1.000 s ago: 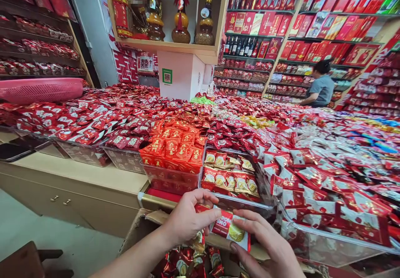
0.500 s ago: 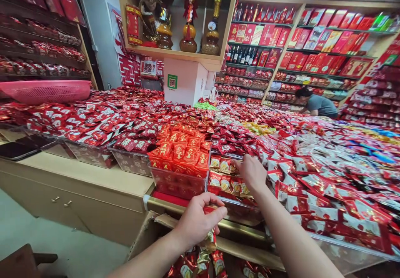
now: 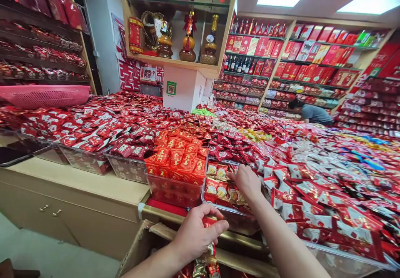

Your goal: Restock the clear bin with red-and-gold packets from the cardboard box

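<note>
My left hand (image 3: 201, 230) is curled around red-and-gold candy packets (image 3: 210, 251), part of which show below the fingers, above an opened cardboard box (image 3: 137, 244). More of the same packets lie in that box. Further forward, my right hand (image 3: 246, 182) reaches into a clear plastic bin (image 3: 229, 217). Its fingers are closed at a small red-and-gold packet, mostly covered by the hand. Rows of matching packets (image 3: 217, 189), printed with a yellow-white fruit, stand in this bin to the left of the right hand.
A bin of orange-red packets (image 3: 178, 159) adjoins on the left. Heaped white-and-red packets (image 3: 312, 211) rise on the right. A pink basket (image 3: 46, 96) sits at the far left. Overhead projects a display cabinet (image 3: 175, 59). A person in a grey shirt (image 3: 315, 114) bends over at the back.
The view has tilted up slightly and shifted. My right hand stays at the same bin, its fingers still at the packets. My left hand keeps its hold over the box.
</note>
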{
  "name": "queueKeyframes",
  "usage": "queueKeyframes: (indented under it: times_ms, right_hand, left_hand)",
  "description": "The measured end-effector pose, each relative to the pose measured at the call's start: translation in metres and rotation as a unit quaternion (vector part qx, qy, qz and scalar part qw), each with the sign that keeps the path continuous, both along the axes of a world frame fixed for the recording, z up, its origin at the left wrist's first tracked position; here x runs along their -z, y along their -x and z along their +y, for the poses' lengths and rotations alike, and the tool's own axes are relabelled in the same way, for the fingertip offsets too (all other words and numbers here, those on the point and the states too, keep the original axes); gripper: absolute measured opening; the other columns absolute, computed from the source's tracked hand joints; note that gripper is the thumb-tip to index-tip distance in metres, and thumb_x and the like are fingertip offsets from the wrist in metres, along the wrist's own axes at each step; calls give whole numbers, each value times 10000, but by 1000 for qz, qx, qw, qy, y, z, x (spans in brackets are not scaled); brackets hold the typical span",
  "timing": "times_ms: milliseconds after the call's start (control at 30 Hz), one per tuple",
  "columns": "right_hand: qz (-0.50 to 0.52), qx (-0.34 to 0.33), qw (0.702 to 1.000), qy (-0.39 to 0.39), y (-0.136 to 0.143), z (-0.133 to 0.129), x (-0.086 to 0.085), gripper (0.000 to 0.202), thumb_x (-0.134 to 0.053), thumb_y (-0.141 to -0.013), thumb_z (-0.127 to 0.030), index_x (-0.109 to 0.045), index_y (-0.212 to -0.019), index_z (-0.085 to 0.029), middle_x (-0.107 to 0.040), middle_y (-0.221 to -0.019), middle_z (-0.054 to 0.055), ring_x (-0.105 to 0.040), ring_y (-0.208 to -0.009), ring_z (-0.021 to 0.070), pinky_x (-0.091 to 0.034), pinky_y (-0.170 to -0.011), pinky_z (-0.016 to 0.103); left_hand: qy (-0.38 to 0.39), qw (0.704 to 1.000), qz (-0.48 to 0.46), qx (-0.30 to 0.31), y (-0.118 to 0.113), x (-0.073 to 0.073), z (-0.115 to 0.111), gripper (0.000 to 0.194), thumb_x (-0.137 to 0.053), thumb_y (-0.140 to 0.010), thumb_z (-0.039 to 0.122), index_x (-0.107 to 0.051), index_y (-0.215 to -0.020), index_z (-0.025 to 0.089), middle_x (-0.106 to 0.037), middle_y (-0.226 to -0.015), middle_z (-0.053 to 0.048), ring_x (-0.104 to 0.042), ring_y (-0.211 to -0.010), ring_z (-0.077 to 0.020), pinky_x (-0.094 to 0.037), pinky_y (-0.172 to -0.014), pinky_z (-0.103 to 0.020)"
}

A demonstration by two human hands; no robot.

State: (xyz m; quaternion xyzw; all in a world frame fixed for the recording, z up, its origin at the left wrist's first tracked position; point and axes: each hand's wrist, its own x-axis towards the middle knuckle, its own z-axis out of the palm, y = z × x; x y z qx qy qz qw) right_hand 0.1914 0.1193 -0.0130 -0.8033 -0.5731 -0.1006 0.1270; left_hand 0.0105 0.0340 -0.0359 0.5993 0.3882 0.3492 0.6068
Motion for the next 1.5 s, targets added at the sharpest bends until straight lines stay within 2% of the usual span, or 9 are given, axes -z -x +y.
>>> queueKeyframes:
  times_ms: [167, 300, 400, 533, 667, 767, 1200, 1333, 1500]
  right_hand:
    - [-11, -8, 999, -49, 10, -23, -15, 340, -410, -831, -425, -554, -875, -120, -553, -930, 140, -619, -735, 235, -429, -559, 290]
    - [124, -167, 972, -109, 35, -70, -21, 297, -377, -849, -421, -533, -830, -169, -566, -832, 66, -565, -752, 180, -417, -646, 269]
    - [323, -249, 911, -61, 57, -106, -8, 299, -464, -783, -482, -509, -763, -187, -528, -619, 2, -495, -565, 143, -380, -519, 245]
    - [504, -281, 814, -64, 73, -124, 22, 250, -606, -690, -348, -521, -853, -179, -577, -681, 4, -507, -584, 131, -400, -538, 237]
    - [663, -253, 700, -77, 65, -120, 38, 270, -605, -706, -358, -533, -880, -165, -615, -787, 52, -565, -689, 161, -455, -587, 265]
    - [721, -212, 657, -58, 55, -118, 39, 336, -641, -674, -400, -535, -882, -158, -609, -763, 52, -562, -658, 161, -444, -474, 235]
    - [749, -161, 636, -90, 52, -130, 40, 247, -676, -652, -378, -589, -767, -177, -557, -658, -25, -474, -561, 82, -410, -480, 168]
    - [704, -194, 679, -77, 40, -131, 30, 240, -639, -688, -376, -578, -802, -174, -582, -681, -1, -529, -617, 112, -414, -499, 183]
    - [584, -161, 773, -188, 9, -94, 4, 300, -642, -669, -375, -448, -828, -209, -606, -721, 13, -589, -674, 157, -469, -577, 244]
  left_hand:
    - [-6, 999, -26, -18, 2, -1, 4, 297, -572, -713, 449, -517, -750, 159, -452, -493, 75, -465, -421, -86, -348, -420, -184]
    - [27, 996, -72, -50, 5, -7, 5, 227, -479, -772, 372, -508, -684, 165, -446, -501, 64, -408, -447, -78, -321, -440, -178]
    - [60, 988, -125, -62, 6, -8, 5, 131, -482, -744, 265, -484, -653, 170, -434, -546, 63, -372, -494, -70, -321, -469, -165]
    - [70, 980, -167, -81, 2, -6, 5, 94, -523, -749, 246, -498, -705, 167, -463, -599, 55, -389, -540, -67, -342, -519, -166]
    - [85, 970, -220, -66, -1, -4, 3, 195, -553, -774, 340, -524, -888, 185, -529, -666, 32, -461, -580, -83, -371, -548, -196]
    - [82, 963, -252, -42, -2, -5, 1, 224, -549, -785, 352, -550, -930, 180, -570, -728, 10, -498, -648, -95, -398, -622, -217]
    - [-5, 990, -141, 1, -1, 1, 1, 242, -666, -702, 282, -598, -868, 120, -631, -801, -36, -542, -772, -135, -416, -726, -242]
    - [11, 993, -116, -22, -4, 4, 0, 329, -654, -708, 276, -488, -966, 157, -564, -707, 16, -523, -641, -94, -416, -601, -205]
    - [3, 999, -51, -16, -7, 5, -2, 166, -517, -779, 238, -468, -921, 167, -462, -669, 49, -475, -556, -76, -381, -505, -190]
